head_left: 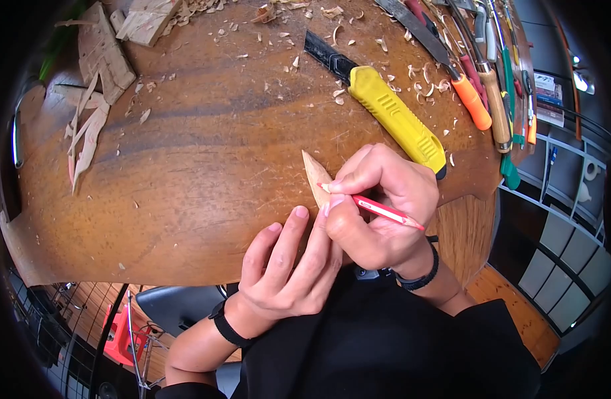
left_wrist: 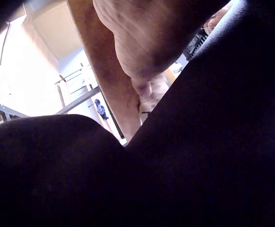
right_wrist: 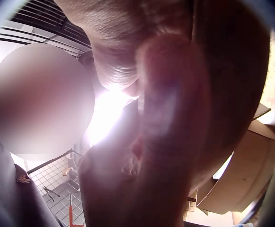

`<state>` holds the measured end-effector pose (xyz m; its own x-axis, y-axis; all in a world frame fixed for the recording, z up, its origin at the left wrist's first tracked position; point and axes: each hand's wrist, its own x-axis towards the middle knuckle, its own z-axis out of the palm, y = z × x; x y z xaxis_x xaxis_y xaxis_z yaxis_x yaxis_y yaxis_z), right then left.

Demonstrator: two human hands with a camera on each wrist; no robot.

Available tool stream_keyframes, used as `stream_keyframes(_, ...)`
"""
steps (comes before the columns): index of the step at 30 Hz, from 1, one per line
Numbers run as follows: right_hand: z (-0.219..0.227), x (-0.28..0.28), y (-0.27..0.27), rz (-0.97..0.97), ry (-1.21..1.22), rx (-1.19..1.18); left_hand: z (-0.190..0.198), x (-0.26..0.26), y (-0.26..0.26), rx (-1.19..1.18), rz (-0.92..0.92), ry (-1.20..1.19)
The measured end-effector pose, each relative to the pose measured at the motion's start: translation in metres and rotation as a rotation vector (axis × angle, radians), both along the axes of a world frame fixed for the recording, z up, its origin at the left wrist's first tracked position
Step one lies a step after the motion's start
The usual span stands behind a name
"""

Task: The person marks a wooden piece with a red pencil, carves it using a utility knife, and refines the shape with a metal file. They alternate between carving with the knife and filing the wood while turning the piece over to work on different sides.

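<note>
Pencil in bent-fingered right hand, apparently on wood

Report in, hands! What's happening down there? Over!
Right hand pinching red pencil, tip at pointed wood piece. Left hand at its near end. Yellow cutter beyond right hand, clear of the wood. Over.

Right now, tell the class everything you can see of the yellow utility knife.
The utility knife has a yellow, plastic-looking handle with raised ribs, a black front and a dark extended blade. Unheld, it lies slantwise on the wooden table, among pale shavings, its rear end close beside the right hand; contact is unclear.
</note>
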<state>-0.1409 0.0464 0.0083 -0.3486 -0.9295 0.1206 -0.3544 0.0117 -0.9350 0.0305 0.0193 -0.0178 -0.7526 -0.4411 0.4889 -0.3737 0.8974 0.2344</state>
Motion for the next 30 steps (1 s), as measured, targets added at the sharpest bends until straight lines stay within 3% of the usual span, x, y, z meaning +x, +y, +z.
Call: stream_keyframes(30, -0.0007, -0.0014, -0.0003, -0.035, -0.014, -0.014, 0.0057, -0.0078, -0.001, 0.069, -0.033, 0.032)
